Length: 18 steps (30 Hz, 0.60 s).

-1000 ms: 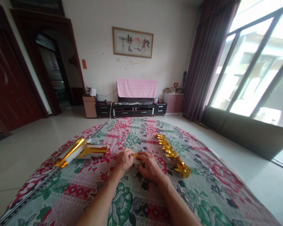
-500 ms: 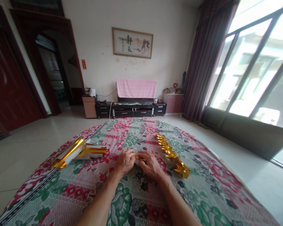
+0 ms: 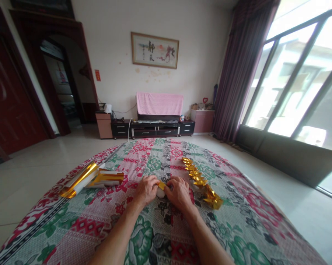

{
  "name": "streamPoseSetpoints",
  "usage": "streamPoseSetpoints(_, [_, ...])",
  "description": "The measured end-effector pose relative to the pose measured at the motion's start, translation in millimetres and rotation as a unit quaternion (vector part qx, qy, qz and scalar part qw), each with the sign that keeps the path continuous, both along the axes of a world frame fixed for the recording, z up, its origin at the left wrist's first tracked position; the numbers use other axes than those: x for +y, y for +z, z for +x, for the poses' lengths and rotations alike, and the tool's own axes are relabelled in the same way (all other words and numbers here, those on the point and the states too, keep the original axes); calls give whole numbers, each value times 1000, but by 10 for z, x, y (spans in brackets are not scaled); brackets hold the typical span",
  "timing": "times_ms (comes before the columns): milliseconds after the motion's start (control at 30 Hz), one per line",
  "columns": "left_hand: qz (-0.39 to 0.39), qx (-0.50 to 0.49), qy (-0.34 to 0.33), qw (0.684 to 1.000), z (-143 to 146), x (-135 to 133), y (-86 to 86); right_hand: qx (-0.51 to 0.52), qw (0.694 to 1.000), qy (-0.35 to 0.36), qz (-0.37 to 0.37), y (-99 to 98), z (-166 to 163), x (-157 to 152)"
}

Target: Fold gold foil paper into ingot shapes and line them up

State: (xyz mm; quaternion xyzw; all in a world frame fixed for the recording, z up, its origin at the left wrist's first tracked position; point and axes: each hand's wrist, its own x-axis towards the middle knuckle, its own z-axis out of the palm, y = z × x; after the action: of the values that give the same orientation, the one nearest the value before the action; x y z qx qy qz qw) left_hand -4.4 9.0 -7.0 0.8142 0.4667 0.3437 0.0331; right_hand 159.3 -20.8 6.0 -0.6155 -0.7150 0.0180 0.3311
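Between my hands, low over the patterned tablecloth (image 3: 143,235), is a small folded piece of gold foil paper (image 3: 161,185) with a pale part below it. My left hand (image 3: 147,189) pinches its left end between thumb and fingers. My right hand (image 3: 179,192) grips the other end, fingers curled. Right of my right hand, a row of folded gold paper pieces (image 3: 199,182) runs away from me; they look like paper ingots. Farther left lie curled sheets of gold foil paper (image 3: 106,177) with white backs, one rolled sheet (image 3: 81,180) resting beside the other.
The round table's edge curves around on both sides. Beyond it stands a low black TV cabinet (image 3: 154,131) with a pink cloth (image 3: 159,103) over the screen. Purple curtains (image 3: 228,81) and large windows are at right, a dark red door (image 3: 13,88) at left.
My right fingers have shifted slightly, and more of the gold strip shows between my hands. The view has moved a little; the row and the loose sheets lie as before.
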Motion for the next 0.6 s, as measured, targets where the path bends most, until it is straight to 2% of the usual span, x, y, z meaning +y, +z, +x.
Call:
streamPoseSetpoints(367, [-10, -2, -4, 1000, 0, 10, -2, 33, 999, -12, -31, 17, -63, 8])
streamPoseSetpoints(600, [-41, -65, 7, 997, -10, 0, 34, 46, 998, 42, -9, 21, -55, 27])
